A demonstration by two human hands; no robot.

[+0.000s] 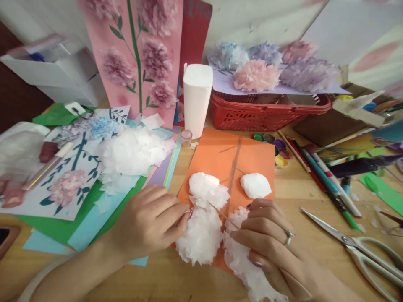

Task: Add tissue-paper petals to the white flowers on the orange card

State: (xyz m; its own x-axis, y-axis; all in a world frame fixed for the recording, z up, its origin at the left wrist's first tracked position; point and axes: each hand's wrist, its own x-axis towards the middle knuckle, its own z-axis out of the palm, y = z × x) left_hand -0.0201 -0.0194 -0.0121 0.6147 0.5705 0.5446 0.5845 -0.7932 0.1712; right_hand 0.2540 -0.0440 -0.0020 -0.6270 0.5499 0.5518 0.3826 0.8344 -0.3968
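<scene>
An orange sheet of paper (214,155) lies before me, with a brown stem line drawn on it and white ruffled tissue flowers (200,237) stuck along it. My left hand (154,222) is closed, thumb and fingertips pinched at the left edge of the flowers; what they hold is hidden. Between the fingers of my right hand (270,243) is a thin wooden stick (220,214), its tip over the upper left flower (210,191). Under that hand, ruffled white tissue (244,260) trails toward the table's front. A smooth white pad (255,186) sits above it on the paper.
Loose white tissue squares (132,151) are heaped on coloured papers at left. Scissors (346,241) lie open at right, beside several pens (330,180). A white bottle (197,98) and a red basket (267,111) stand behind the orange sheet.
</scene>
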